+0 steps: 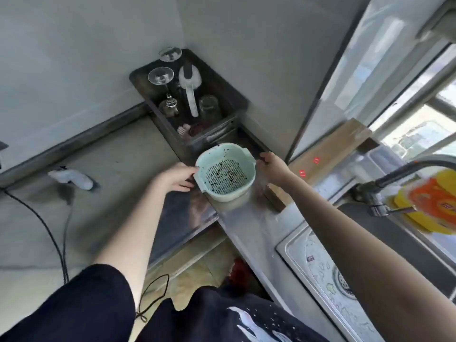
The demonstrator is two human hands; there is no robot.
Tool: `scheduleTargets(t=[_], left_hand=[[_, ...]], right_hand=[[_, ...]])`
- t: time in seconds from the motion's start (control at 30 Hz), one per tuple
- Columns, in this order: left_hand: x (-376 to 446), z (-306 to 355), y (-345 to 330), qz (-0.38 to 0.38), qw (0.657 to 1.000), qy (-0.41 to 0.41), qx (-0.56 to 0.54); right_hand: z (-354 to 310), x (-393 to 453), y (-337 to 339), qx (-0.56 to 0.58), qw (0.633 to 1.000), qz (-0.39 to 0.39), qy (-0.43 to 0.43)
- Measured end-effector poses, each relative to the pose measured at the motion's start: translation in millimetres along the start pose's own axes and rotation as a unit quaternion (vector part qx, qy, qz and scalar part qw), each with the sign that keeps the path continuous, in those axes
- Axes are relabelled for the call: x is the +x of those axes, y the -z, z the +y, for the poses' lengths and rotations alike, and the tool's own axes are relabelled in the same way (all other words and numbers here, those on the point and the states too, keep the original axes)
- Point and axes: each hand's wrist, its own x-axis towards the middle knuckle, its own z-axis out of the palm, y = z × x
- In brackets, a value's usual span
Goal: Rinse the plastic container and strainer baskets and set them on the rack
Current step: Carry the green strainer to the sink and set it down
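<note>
Head view: a person's left hand (176,177) and right hand (272,166) each grip a side tab of a pale green strainer basket (225,175), nested in a translucent container standing on the steel bench (249,233) just before the dark rack (217,95). Dark flecks dot the perforated base (not yet rinsed, seemingly). The smooth plastic could slip from wet fingers, or the lifted basket could clip the stemmed glasses (161,75) racked behind it.
</note>
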Motion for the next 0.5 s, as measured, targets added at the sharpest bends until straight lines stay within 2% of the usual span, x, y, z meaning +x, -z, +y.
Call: scheduleTargets(t=[0.13,0.3,0.5], left_hand=[[13,5,3,-0.036,0.998,0.036,-0.044],[25,-1,10,-0.100,0.991,0.055,-0.066],[27,-3,14,-0.118,0.993,0.024,-0.009]], right_hand=[[-7,17,-7,-0.029,0.998,-0.008,-0.054],[-9,32,-24,-0.024,0.998,-0.023,-0.058],[-7,24,-29,0.010,0.997,-0.023,-0.074]])
